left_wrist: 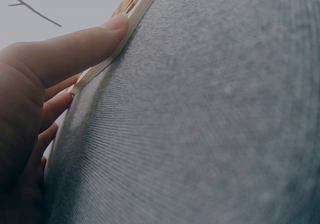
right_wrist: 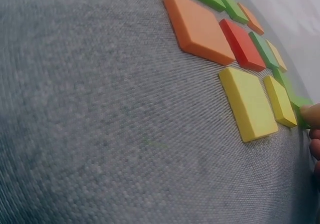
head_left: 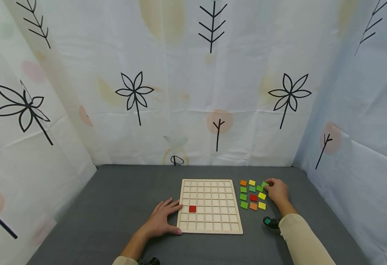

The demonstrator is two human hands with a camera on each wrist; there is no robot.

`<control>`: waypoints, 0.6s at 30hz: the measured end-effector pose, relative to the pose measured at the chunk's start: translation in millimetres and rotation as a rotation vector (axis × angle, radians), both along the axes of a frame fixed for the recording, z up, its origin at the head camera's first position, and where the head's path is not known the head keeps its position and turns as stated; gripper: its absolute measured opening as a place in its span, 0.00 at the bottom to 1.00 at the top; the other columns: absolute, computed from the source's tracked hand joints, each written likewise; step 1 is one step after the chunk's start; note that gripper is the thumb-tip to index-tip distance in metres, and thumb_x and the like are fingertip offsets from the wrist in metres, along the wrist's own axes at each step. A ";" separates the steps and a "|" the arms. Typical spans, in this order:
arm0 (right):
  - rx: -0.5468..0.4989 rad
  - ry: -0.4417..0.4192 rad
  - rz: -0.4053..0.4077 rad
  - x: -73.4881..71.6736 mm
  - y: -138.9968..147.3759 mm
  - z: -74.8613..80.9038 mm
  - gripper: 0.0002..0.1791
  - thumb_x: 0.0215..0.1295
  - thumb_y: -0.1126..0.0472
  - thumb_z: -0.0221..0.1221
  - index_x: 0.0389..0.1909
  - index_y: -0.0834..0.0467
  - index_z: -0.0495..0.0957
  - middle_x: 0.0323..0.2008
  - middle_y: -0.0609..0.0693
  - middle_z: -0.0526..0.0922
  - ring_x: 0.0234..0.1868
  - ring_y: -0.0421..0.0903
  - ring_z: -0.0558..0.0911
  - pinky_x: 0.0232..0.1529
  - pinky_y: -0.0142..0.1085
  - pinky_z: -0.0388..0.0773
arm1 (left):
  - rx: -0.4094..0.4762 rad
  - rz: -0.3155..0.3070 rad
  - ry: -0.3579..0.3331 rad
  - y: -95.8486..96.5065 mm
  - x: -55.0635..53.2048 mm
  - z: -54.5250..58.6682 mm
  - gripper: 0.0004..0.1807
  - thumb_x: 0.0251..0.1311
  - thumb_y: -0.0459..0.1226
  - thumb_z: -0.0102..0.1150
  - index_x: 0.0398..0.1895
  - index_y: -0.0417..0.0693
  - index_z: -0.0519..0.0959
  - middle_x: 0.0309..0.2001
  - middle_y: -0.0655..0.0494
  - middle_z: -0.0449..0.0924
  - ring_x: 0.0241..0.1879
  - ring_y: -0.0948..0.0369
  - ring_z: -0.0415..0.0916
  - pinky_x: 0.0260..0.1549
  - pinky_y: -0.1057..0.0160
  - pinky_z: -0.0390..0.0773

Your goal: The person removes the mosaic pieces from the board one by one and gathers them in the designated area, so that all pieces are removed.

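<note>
A pale wooden grid board [head_left: 213, 217] lies on the grey table, with one red tile [head_left: 192, 209] in a cell near its left side. My left hand [head_left: 162, 219] rests at the board's left edge, fingers spread and straight, the thumb at its near corner. In the left wrist view the thumb [left_wrist: 95, 42] lies along the board's edge [left_wrist: 107, 59]. To the right of the board, my right hand [head_left: 278, 191] pinches a green tile [head_left: 265, 184] at the far corner of a group of loose tiles. The right wrist view catches only the fingertips [right_wrist: 311, 115] on that tile.
Loose tiles in rough columns lie right of the board: an orange tile [head_left: 253, 206], a red tile [head_left: 253, 198], a yellow tile [head_left: 262, 205] and several green ones, including a green tile [head_left: 244, 205]. A patterned white curtain [head_left: 193, 140] hangs behind and at both sides.
</note>
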State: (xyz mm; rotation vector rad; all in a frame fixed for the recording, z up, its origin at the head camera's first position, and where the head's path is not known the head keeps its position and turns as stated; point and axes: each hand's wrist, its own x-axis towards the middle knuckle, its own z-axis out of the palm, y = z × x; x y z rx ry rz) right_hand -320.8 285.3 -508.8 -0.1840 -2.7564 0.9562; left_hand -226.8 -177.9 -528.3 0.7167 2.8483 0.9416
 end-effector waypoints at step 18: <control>0.050 -0.003 0.009 -1.6 0.7 -2.2 0.15 0.67 0.66 0.58 0.49 0.73 0.78 0.45 0.68 0.78 0.47 0.64 0.75 0.48 0.57 0.72 | 0.002 -0.002 0.007 0.1 0.3 0.0 0.51 0.39 0.62 0.72 0.68 0.51 0.71 0.70 0.52 0.64 0.73 0.45 0.48 0.66 0.37 0.41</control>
